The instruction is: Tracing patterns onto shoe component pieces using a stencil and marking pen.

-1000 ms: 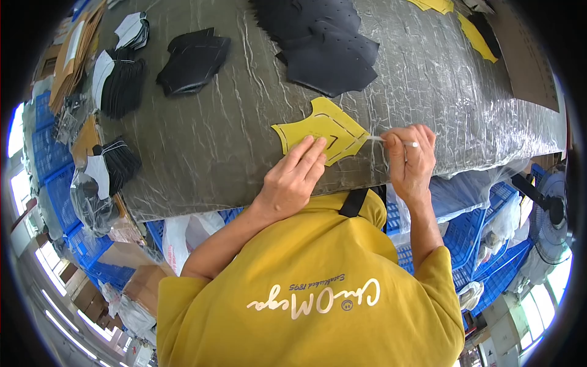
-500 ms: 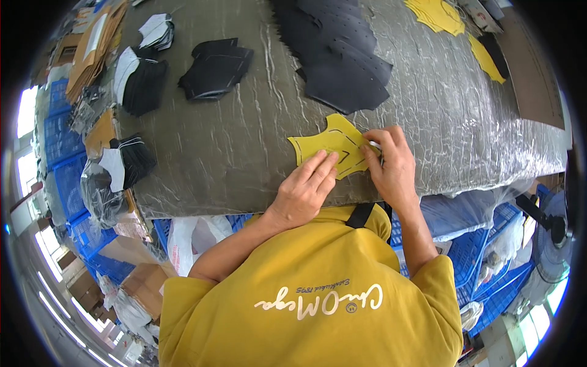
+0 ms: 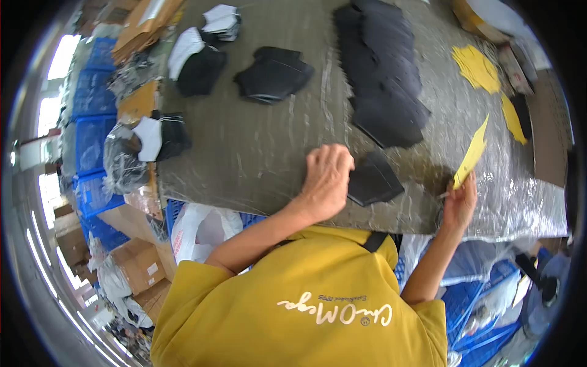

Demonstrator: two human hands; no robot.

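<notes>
In my right hand [image 3: 461, 202] is a yellow template [image 3: 472, 151], pinched by its lower end and tilted up off the table. A thin pale stick-like tip [image 3: 444, 195] pokes out beside those fingers; its kind is unclear. My left hand [image 3: 329, 183] is closed with curled fingers at the left edge of a black cut piece [image 3: 376, 179]. That piece lies on the table near its front edge, with a faint line across it. Just beyond it, a long overlapping row of black pieces [image 3: 388, 79] stretches toward the far side.
Black pieces [image 3: 274, 74] lie left of the row. Tied black-and-white bundles [image 3: 202, 67] sit farther left. Yellow templates [image 3: 477, 68] and a cardboard sheet [image 3: 547, 128] are at the right. A plastic film covers the table [image 3: 257, 159]. Blue crates [image 3: 95, 144] stand beyond the left edge.
The yellow template has been lifted off the black piece and carried right in my right hand. My left hand has gone from pressing flat on the template to the black piece's edge. The view has shifted.
</notes>
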